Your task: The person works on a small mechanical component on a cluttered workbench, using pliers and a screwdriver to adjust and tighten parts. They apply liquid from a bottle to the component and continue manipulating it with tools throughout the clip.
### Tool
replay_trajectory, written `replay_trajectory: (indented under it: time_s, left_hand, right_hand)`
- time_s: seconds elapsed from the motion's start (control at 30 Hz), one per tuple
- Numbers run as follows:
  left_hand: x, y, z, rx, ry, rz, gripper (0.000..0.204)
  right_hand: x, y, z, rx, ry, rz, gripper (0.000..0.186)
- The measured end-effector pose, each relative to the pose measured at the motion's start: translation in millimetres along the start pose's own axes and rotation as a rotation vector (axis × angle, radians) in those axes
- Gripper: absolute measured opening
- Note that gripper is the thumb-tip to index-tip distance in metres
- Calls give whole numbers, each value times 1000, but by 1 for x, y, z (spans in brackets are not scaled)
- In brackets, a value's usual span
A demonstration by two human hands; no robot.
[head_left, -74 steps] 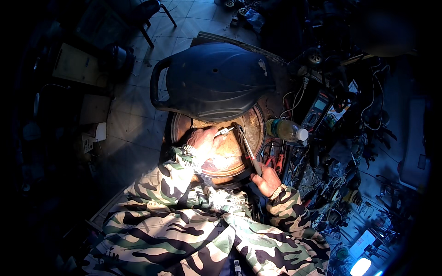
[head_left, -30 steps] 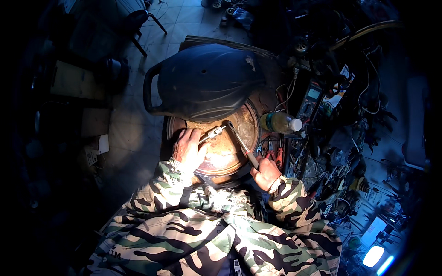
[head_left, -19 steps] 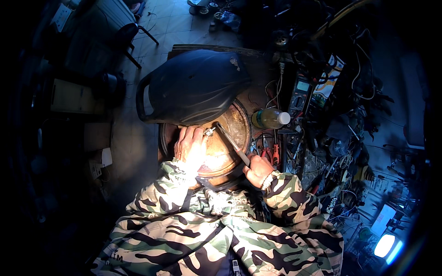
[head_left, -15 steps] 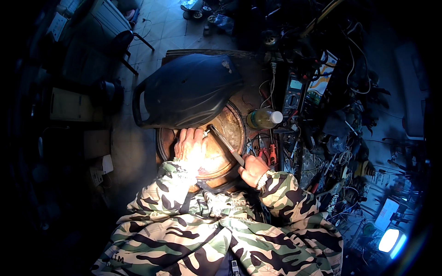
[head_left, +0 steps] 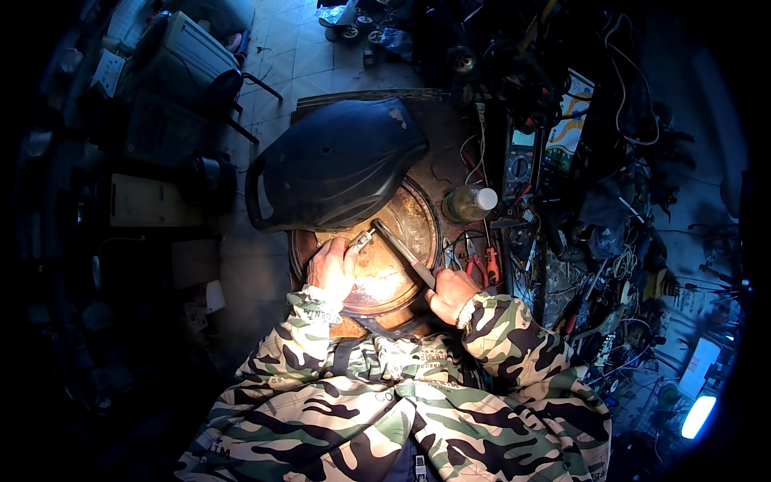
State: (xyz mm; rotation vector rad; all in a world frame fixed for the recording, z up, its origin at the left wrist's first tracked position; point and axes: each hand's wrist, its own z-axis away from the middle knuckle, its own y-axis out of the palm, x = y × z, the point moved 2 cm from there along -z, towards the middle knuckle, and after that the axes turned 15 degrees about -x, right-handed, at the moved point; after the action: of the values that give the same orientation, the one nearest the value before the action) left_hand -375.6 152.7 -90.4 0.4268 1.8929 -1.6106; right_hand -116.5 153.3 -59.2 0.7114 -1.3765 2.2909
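Note:
My right hand is wrapped round the grip of a hammer, a long grey shaft with a red band and a small dark head. Pinched in the fingers of my left hand is a small pale metal piece, whose exact kind I cannot make out. The hammer's head lies close to the metal piece's far end; whether they touch is unclear. Both are over a round, rusty, brightly lit metal top. A large dark plastic cover with a handle-like opening rests across its far side.
Right of the round top stand a capped bottle of yellowish liquid, red-handled pliers and a red screwdriver. Beyond them are a multimeter and tangled cables. A dark stool stands far left. A lamp glows at lower right.
The whole view has shifted slightly rightward. My left hand sits a little nearer to me on the round top, showing more of the metal piece. Both hands keep their holds.

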Motion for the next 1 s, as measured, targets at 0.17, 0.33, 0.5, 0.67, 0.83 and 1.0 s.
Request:
replay_trajectory:
  time_s: [0.17, 0.33, 0.5, 0.67, 0.83, 1.0]
  left_hand:
    - [-8, -3, 1, 32, -9, -90, 29]
    - [1, 4, -10, 88, -62, 21, 33]
    - [-5, 1, -6, 76, -104, 26, 33]
    - [3, 6, -4, 26, -28, -5, 30]
    - [-11, 2, -6, 56, -84, 20, 32]
    - [-46, -13, 32, -296, 363, -154, 19]
  right_hand:
    - [6, -4, 2, 29, -33, -25, 34]
    - [11, -8, 2, 30, 38, -5, 37]
    - [9, -3, 2, 38, 20, 32, 34]
    - [3, 3, 2, 26, -54, -16, 36]
    - [2, 4, 2, 18, -38, -22, 35]
    - [5, 7, -2, 37, 1, -33, 33]
